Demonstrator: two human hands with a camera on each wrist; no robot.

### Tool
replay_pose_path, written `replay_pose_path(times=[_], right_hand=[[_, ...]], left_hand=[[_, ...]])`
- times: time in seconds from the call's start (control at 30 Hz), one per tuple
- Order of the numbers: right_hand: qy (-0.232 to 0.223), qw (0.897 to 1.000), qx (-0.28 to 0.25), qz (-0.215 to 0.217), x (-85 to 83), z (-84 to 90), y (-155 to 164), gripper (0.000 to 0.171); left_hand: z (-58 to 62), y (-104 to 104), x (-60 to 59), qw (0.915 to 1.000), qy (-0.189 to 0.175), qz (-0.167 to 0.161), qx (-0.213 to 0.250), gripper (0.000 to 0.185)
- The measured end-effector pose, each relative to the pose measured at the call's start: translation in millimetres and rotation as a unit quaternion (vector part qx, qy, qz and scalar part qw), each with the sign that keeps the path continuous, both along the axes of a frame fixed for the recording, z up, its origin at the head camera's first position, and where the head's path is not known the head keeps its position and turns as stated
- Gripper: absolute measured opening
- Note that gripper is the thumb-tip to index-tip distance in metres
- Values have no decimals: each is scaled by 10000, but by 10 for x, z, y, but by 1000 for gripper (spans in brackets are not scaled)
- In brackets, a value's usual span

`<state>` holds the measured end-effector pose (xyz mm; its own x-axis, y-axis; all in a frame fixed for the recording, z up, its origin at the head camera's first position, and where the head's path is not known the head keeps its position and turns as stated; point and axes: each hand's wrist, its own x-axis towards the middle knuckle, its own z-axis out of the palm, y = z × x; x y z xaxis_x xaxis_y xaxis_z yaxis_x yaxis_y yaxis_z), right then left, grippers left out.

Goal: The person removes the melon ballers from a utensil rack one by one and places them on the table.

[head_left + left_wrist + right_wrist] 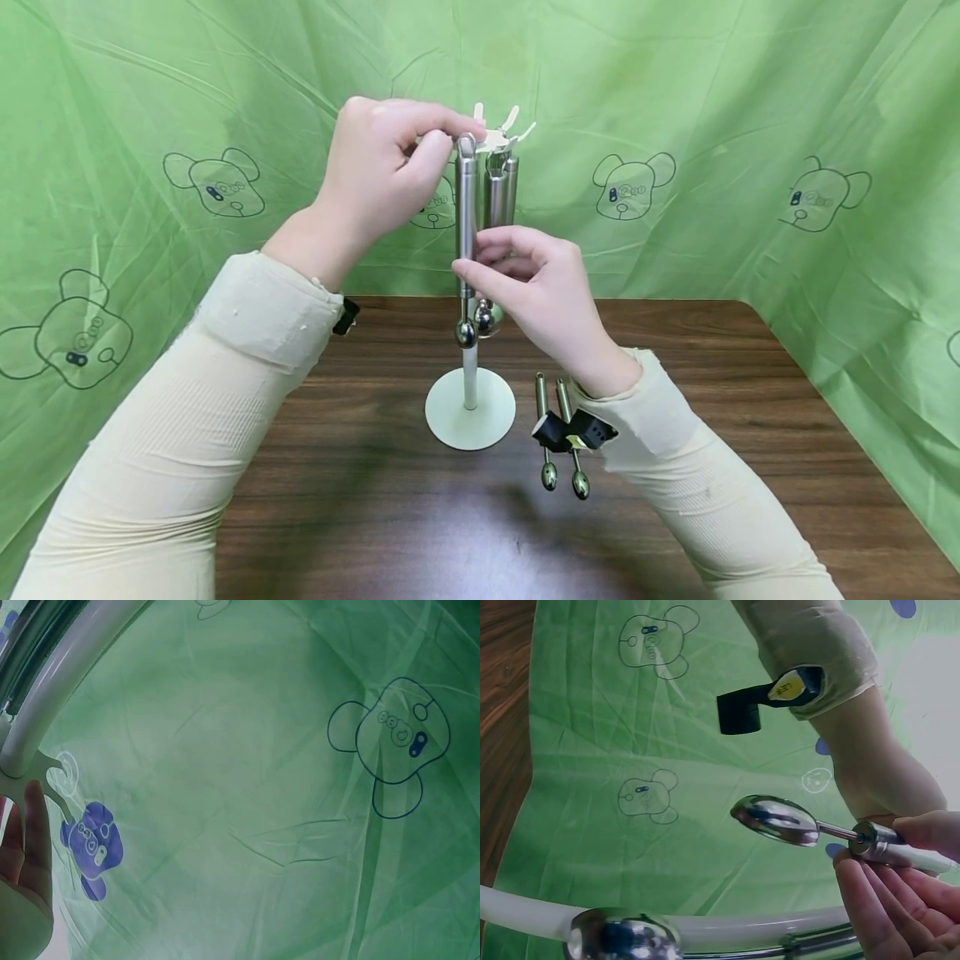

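Note:
My right hand (543, 287) pinches the lower handle of a small steel scoop (466, 192) between thumb and fingers. The scoop hangs upright, with its handle loop at the top of a white hanging rack (470, 408); its oval, shiny bowl (776, 819) shows in the right wrist view. My left hand (382, 162) holds the rack's top, index finger (36, 825) on the hub and thumb beside the scoop's loop. Whether the loop sits over a hook cannot be made out. Behind the scoop, other steel utensils (497, 196) hang from the rack.
Two more steel utensils (549, 475) lie side by side on the brown wooden table (360, 533), right of the rack's round base and partly behind the right wrist camera (573, 431). Several pale hooks (512, 117) stick out at the rack's top. A green curtain (675, 83) surrounds the table.

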<state>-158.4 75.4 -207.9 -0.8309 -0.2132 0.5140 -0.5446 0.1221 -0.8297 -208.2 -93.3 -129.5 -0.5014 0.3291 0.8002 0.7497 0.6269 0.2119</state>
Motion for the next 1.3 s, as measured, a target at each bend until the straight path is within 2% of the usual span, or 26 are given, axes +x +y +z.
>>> replay_pose_path(times=[0.2,0.47,0.7,0.77,1.03,1.3], right_hand=[[-32,9998,-139,119,64,63,13,23],[-44,9988,-421,253,169,68,76,24],[-4,9965,-693,469,275,9,177,25],[-39,9957,-769,517,306,-17,204,26],[-163,9960,-805,337,388,-150,324,24],[-300,9968,-720,174,469,-259,446,22]], left_hand=[[-16,3,-6,9998,150,-87,74,39],[-34,4,-4,9998,112,-121,129,40],[-52,3,-27,9964,724,-411,164,38],[-53,3,-28,9958,787,-429,179,38],[-55,8,-36,9955,855,-380,165,37],[-62,9,-52,9964,776,-295,159,39]])
